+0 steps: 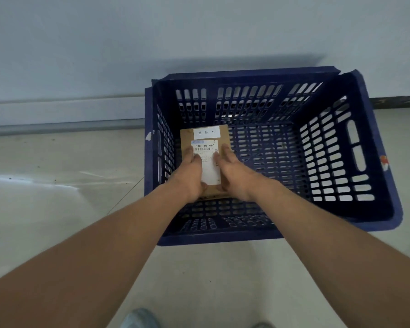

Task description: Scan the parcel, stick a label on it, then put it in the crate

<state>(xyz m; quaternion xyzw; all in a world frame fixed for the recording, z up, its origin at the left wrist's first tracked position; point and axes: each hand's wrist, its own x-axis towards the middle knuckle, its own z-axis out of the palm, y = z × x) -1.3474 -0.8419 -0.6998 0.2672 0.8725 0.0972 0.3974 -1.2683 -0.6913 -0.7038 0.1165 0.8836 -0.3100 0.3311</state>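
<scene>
Inside the blue slotted crate point(369, 143) on the floor point(45, 209), at its left side, a cardboard parcel point(186, 140) lies flat, shipping label point(210, 171) and small white sticker point(206, 133) facing up. The left hand point(189, 178) grips its left edge, the right hand point(232, 174) its right edge, both arms stretched downward, fingers curled onto the top.

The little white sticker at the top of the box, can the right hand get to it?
Probably yes: the right hand already rests on the parcel, and nothing covers the small white label just beyond its fingertips.
</scene>
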